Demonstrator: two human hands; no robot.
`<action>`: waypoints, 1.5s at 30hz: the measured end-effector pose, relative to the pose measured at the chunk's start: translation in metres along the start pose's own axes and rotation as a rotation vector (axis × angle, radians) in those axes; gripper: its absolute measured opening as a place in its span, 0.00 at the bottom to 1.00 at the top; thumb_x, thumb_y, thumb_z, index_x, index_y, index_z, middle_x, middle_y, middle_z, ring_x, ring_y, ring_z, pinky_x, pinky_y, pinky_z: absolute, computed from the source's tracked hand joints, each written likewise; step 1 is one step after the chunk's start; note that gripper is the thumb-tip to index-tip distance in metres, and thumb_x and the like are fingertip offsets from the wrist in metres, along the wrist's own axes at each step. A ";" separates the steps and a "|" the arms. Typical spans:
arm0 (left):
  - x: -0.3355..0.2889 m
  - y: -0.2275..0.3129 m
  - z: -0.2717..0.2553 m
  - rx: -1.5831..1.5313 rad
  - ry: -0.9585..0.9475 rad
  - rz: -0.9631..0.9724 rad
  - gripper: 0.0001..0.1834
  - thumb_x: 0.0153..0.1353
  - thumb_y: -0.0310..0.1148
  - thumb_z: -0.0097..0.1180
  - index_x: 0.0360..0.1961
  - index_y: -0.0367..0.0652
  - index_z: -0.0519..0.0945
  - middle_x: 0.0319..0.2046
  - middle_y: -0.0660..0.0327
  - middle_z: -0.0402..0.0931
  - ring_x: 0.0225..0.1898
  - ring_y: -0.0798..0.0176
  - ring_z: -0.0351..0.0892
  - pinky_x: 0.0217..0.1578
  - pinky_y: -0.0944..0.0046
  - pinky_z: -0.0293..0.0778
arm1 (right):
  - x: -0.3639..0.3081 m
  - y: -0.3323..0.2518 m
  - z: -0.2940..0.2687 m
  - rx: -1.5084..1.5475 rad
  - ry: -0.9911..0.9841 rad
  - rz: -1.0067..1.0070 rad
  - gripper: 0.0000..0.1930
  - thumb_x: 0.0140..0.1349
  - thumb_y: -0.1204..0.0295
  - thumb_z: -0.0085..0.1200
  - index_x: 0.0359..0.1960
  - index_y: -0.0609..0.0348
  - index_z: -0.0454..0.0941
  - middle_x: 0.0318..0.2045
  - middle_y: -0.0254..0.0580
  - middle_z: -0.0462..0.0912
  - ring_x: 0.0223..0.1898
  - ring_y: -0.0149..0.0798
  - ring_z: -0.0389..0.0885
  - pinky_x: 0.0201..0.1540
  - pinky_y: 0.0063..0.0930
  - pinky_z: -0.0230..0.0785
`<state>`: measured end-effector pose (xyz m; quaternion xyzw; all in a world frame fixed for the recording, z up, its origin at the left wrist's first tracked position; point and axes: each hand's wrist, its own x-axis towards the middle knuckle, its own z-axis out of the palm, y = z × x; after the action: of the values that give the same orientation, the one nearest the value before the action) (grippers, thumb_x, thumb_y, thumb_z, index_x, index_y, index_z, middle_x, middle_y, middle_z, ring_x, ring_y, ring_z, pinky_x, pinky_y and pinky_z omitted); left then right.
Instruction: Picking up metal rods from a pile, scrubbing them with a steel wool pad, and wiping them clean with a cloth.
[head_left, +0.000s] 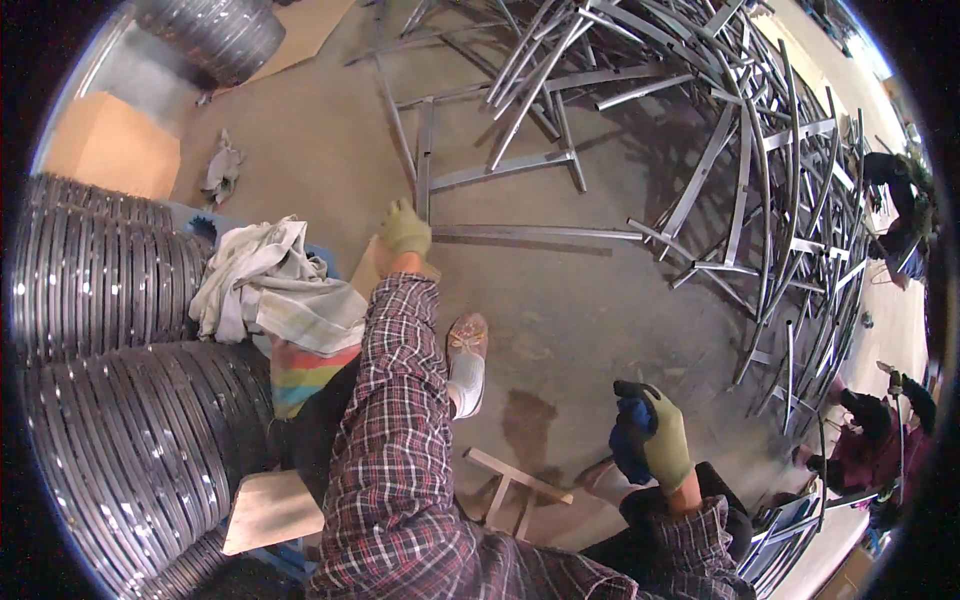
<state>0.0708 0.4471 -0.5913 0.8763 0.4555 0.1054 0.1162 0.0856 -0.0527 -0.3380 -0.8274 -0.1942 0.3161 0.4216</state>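
The metal frame [425, 150] lies straight ahead of the left hand [405, 230], the nearer hand; its long bar is pointed away from those fingers, with a crossbar [505, 170] joined on their right. The near end is met at the fingertips, but whether they are clamped on it cannot be told. Dull grey, square-edged tubing is seen. The right hand [668, 440] is held well apart, fingers seemingly curled; whether anything is gripped is unclear.

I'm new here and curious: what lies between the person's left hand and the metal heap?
In the head view, a long metal bar, with floor around it.
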 end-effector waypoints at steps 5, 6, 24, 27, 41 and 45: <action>-0.036 -0.001 0.021 0.503 -0.474 0.211 0.48 0.54 0.40 0.62 0.73 0.62 0.50 0.58 0.54 0.70 0.64 0.49 0.63 0.59 0.38 0.63 | 0.004 0.012 -0.001 -0.126 -0.007 0.044 0.18 0.55 0.74 0.51 0.49 0.60 0.79 0.38 0.49 0.81 0.37 0.49 0.81 0.43 0.35 0.73; -0.041 0.002 0.021 0.498 -0.413 0.200 0.49 0.53 0.42 0.64 0.73 0.62 0.49 0.56 0.54 0.73 0.61 0.51 0.69 0.60 0.40 0.63 | 0.005 0.014 -0.001 -0.172 -0.003 -0.014 0.19 0.54 0.74 0.51 0.49 0.59 0.79 0.38 0.50 0.82 0.38 0.51 0.80 0.44 0.38 0.72; -0.040 0.134 -0.130 0.371 -0.389 0.606 0.32 0.61 0.39 0.53 0.66 0.46 0.62 0.32 0.53 0.83 0.37 0.47 0.84 0.35 0.46 0.78 | -0.024 -0.013 -0.006 -0.314 -0.050 -0.365 0.17 0.57 0.73 0.49 0.49 0.57 0.78 0.41 0.53 0.81 0.44 0.58 0.77 0.47 0.44 0.71; -0.032 0.155 -0.175 0.223 -0.363 0.531 0.24 0.59 0.42 0.57 0.54 0.45 0.72 0.37 0.50 0.82 0.40 0.43 0.82 0.40 0.45 0.77 | -0.034 -0.016 -0.011 -0.377 -0.074 -0.376 0.19 0.56 0.72 0.50 0.51 0.54 0.78 0.43 0.50 0.80 0.45 0.56 0.78 0.49 0.44 0.71; -0.045 0.090 -0.239 -0.154 -0.307 0.390 0.20 0.57 0.39 0.61 0.47 0.38 0.77 0.36 0.43 0.81 0.41 0.42 0.81 0.42 0.49 0.75 | -0.055 -0.026 -0.035 -0.373 0.047 -0.452 0.17 0.58 0.70 0.49 0.49 0.55 0.79 0.43 0.51 0.82 0.46 0.54 0.79 0.49 0.44 0.72; -0.020 0.110 -0.233 -0.569 0.046 0.531 0.20 0.59 0.32 0.59 0.48 0.30 0.73 0.35 0.42 0.78 0.37 0.45 0.80 0.39 0.51 0.73 | -0.050 -0.016 -0.028 -0.405 0.073 -0.515 0.16 0.60 0.70 0.47 0.48 0.55 0.79 0.41 0.54 0.81 0.44 0.57 0.79 0.47 0.47 0.72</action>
<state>0.0766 0.3943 -0.3385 0.8938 0.1677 0.2738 0.3132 0.0672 -0.0892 -0.2949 -0.8290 -0.4406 0.1243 0.3212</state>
